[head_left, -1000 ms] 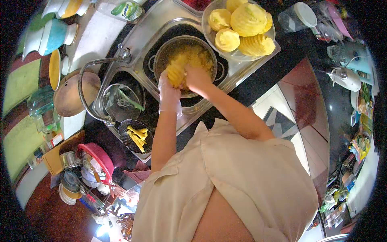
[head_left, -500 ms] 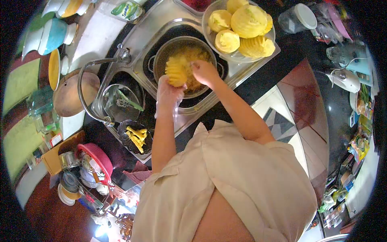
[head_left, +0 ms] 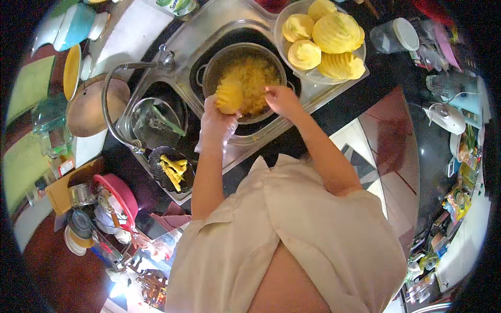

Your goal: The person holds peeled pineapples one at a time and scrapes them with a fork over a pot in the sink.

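My left hand (head_left: 219, 119), in a clear plastic glove, grips a peeled, grooved pineapple (head_left: 229, 97) over the left side of a metal pot (head_left: 207, 78). Yellow shredded pulp (head_left: 257, 78) fills much of the pot, which sits in the sink basin. At the pot's right rim is my bare right hand (head_left: 282, 101), its fingers pressed together; whatever they hold is too small to make out. Several peeled pineapples (head_left: 335, 32) lie in a clear bowl (head_left: 286, 49) at the upper right of the sink.
A flexible faucet (head_left: 107, 99) arches over the small left basin, which holds a clear bowl (head_left: 136, 122). Yellow strips (head_left: 173, 171) lie on a dark dish near the sink's corner. A pink basin (head_left: 122, 193) stands lower left, and a lidded container (head_left: 406, 34) upper right.
My right hand has moved from beside the pineapple, across the pot, to its right rim. My left hand still holds the pineapple. The whole view has shifted slightly.
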Available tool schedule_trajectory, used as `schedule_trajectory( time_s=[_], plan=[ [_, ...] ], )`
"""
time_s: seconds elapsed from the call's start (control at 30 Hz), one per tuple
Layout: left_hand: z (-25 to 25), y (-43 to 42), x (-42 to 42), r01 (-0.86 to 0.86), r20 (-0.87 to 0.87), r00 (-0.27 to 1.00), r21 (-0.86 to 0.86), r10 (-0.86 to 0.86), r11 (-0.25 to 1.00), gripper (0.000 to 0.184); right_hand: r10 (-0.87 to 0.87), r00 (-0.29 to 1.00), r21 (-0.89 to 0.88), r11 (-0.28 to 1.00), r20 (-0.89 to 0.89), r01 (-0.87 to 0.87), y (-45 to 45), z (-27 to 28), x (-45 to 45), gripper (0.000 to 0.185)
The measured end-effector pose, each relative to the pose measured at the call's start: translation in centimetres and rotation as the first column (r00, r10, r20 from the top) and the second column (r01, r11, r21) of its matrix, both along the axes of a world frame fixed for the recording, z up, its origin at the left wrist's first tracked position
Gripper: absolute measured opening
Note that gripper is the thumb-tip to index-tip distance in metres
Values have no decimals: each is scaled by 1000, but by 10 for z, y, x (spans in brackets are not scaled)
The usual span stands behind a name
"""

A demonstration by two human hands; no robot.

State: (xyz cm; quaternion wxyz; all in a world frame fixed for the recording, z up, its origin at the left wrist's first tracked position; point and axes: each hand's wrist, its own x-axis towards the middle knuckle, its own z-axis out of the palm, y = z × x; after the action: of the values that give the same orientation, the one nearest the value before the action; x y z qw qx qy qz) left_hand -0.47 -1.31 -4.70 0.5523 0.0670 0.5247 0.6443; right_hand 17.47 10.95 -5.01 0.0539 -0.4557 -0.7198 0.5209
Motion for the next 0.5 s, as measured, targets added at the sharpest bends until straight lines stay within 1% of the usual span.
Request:
schedule_trajectory(
  time_s=[0.03,0.07,0.1,0.13,0.17,0.2,0.23,0.27,0.3,0.37,0.43,0.47,0.5],
  plan=[
    [0,-3,0,-24,75,997,-4,24,1000,28,-49,999,-63,997,0,49,3,6,2,32],
    [0,-5,1,-50,148,988,-10,51,999,29,-89,992,8,996,-91,90,6,7,-2,36],
    [13,-4,3,-90,363,927,-13,89,996,31,-85,992,7,996,-90,86,6,7,-8,36],
    [22,-6,5,-129,560,820,-24,120,991,33,-74,996,22,997,-45,75,5,6,-14,37],
    [27,-8,7,-137,559,820,-21,125,990,33,-61,998,41,997,-2,61,5,7,-21,39],
    [31,-12,8,-86,567,822,31,54,996,35,-51,999,42,998,-4,51,3,9,-29,39],
    [33,-15,9,-36,571,820,82,-18,996,37,-7,1000,111,994,3,7,-1,12,-36,39],
    [31,-15,10,-46,572,820,83,-10,995,37,36,999,180,983,15,-38,-2,14,-41,39],
    [30,-14,12,-119,572,818,66,60,991,37,45,999,180,983,18,-48,-3,16,-43,39],
    [28,-10,18,-197,578,805,52,131,979,37,81,997,134,988,12,-81,-2,19,-46,39],
    [47,1,27,-320,509,787,-146,348,936,35,82,995,99,991,52,-87,2,19,-47,38],
    [41,-3,27,-324,516,781,-148,352,934,35,77,993,64,995,85,-83,4,19,-48,37],
    [31,-10,28,-234,199,953,-2,229,972,35,85,992,63,994,94,-91,8,23,-48,37]
  ],
)
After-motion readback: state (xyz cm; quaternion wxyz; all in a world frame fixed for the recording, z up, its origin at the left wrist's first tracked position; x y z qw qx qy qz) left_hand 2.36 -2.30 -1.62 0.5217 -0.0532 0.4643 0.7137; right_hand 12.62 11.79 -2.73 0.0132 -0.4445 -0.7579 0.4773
